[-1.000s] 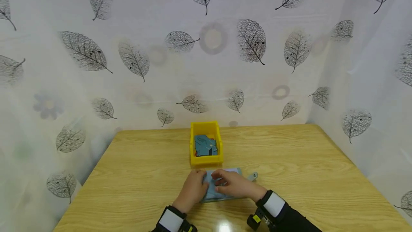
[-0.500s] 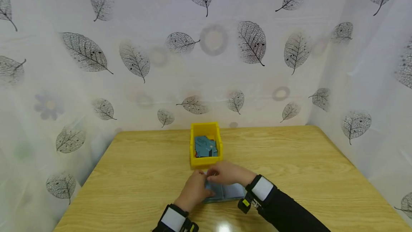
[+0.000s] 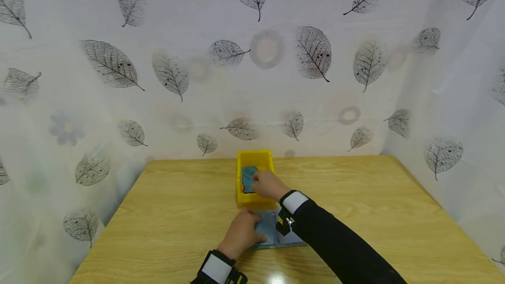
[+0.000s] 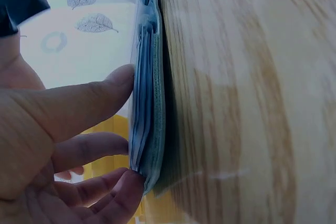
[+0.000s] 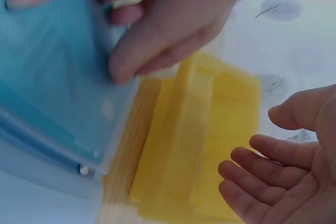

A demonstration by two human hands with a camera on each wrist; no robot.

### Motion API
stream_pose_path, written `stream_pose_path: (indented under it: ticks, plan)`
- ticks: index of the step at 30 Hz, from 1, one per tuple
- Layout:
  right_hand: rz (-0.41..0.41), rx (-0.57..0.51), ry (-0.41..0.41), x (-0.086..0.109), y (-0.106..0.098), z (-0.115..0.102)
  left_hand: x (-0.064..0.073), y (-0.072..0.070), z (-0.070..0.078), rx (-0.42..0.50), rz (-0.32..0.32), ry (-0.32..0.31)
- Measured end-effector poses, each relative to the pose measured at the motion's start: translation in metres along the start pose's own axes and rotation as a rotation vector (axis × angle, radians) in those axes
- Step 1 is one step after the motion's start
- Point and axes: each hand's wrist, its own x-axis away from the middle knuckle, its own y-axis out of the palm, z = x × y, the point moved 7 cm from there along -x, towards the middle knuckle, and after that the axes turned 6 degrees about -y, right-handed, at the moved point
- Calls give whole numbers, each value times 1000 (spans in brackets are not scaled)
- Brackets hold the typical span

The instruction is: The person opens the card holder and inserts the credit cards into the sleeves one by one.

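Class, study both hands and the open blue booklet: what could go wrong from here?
1. The left hand touches only the left side of the open booklet, so the right side could lift or swing shut.
2. The right wrist camera hangs over the booklet's right side and might brush it.
3. The right hand partly covers the yellow bin's blue contents, so it might disturb more than intended.

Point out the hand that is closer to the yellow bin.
It is the right hand, in the dark sleeve crossing above the blue booklet. Its fingers are at the yellow bin; the left hand touches the booklet instead.
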Motion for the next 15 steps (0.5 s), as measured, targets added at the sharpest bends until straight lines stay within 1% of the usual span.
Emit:
stream_pose_path:
  ticks: [3,7,11,15]
  plan:
    - [-57,57,14,-12,13,5,3,-1,-2,-13,21,5]
    - [-109,161,-10,-28,33,11,6,-1,-5,-26,46,15]
    - [-101,266,-14,-40,45,16,8,-3,-5,-21,63,32]
    - [-57,367,7,-46,46,21,9,-3,-4,-17,63,30]
